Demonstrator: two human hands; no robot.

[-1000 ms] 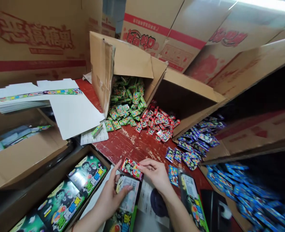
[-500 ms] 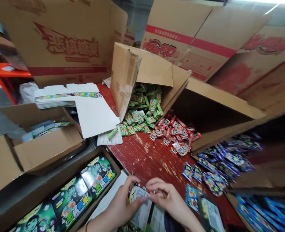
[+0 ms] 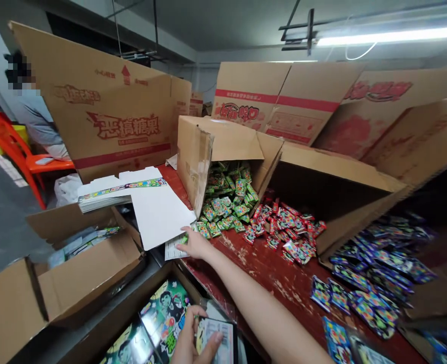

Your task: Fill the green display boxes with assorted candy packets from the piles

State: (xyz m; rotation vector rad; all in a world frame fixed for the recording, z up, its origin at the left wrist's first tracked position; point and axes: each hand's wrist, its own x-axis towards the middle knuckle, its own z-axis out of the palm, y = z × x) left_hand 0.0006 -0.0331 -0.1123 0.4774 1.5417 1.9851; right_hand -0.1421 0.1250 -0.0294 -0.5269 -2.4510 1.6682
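Observation:
My right hand (image 3: 195,243) is stretched far out over the red table (image 3: 261,268), its fingertips pinched on a green candy packet (image 3: 182,238) that lies on a printed paper slip (image 3: 172,248). Just behind it, a pile of green packets (image 3: 225,202) spills from a tipped carton (image 3: 208,146). At the bottom edge, my left hand (image 3: 191,341) grips a clear packet with a white label (image 3: 216,336). Red packets (image 3: 284,230) lie heaped to the right of the green ones.
Blue and purple packets (image 3: 363,283) spread at the right by a large open carton (image 3: 333,192). A box of green printed packs (image 3: 159,318) sits below left, and an open brown box (image 3: 79,263) further left. White flat cards (image 3: 147,202) are stacked behind. A seated person (image 3: 37,121) is behind the cartons.
My right hand left the packet held in front of me and reached forward-left to the green packet on the paper slip. The red packet is out of sight. The camera tilted upward.

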